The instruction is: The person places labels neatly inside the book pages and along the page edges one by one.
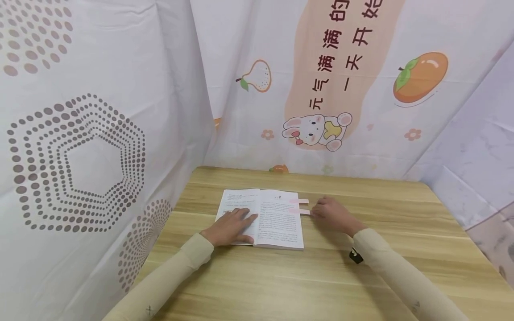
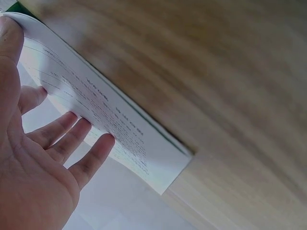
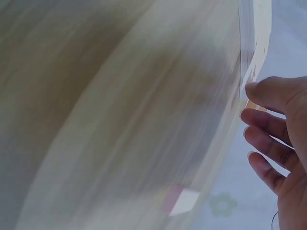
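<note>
An open book (image 1: 279, 223) lies on the wooden table with printed pages facing up. My left hand (image 1: 233, 226) rests on its left page, fingers spread; in the left wrist view the fingertips (image 2: 108, 139) touch the printed page. Two narrow pink-and-white sticky tabs (image 1: 304, 211) stick out from the right page's outer edge. My right hand (image 1: 331, 215) is beside that edge, its fingers loosely bent at the end of the lower tab. The right wrist view shows a gap between thumb and forefinger. A small pink-and-white piece (image 3: 181, 200) lies on the table near this hand.
The wooden table (image 1: 257, 285) runs up to printed white curtains (image 1: 257, 129) at the back and left. A small black item (image 1: 355, 255) with a yellow mark shows beside the right sleeve.
</note>
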A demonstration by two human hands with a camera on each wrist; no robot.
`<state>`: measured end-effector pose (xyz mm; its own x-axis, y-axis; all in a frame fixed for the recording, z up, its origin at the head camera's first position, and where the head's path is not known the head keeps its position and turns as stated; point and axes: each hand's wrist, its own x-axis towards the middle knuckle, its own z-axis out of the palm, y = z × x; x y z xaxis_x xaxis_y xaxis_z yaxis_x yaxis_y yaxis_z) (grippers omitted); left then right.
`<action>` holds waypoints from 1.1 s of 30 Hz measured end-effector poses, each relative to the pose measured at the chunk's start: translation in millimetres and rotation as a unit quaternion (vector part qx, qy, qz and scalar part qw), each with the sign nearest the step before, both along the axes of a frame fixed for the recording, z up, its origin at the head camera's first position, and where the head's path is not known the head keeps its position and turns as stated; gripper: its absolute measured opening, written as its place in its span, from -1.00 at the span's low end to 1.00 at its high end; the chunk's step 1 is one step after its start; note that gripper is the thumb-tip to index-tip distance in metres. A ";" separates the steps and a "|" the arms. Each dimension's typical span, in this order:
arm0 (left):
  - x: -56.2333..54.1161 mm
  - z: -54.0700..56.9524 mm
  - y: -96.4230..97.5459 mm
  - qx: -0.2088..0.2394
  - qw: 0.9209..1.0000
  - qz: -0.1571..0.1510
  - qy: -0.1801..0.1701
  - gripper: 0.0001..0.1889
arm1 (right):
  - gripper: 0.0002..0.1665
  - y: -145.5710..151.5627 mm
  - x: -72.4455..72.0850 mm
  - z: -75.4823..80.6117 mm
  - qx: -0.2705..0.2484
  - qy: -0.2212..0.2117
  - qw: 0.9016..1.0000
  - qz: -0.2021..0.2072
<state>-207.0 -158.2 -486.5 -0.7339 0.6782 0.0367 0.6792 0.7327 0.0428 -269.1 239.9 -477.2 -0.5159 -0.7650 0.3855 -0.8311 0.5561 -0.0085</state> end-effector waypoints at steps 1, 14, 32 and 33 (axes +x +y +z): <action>0.1 0.0 -0.2 0.001 1.000 0.000 -0.001 -0.10 | -0.90 2.7 0.0 -0.7 -0.001 0.001 1.000 0.000; 1.1 -1.6 -1.8 0.012 1.000 -0.005 0.002 -0.12 | -0.87 28.7 0.7 -1.8 -0.016 -0.031 0.999 -0.024; -3.2 -4.7 -1.4 -0.001 1.000 -0.009 0.012 -0.10 | -0.77 67.5 3.6 0.5 -0.004 0.024 0.999 -0.031; -3.1 -4.7 -1.4 -0.002 1.000 -0.009 0.011 -0.10 | -0.75 69.4 3.6 -0.7 -0.003 0.027 0.999 -0.030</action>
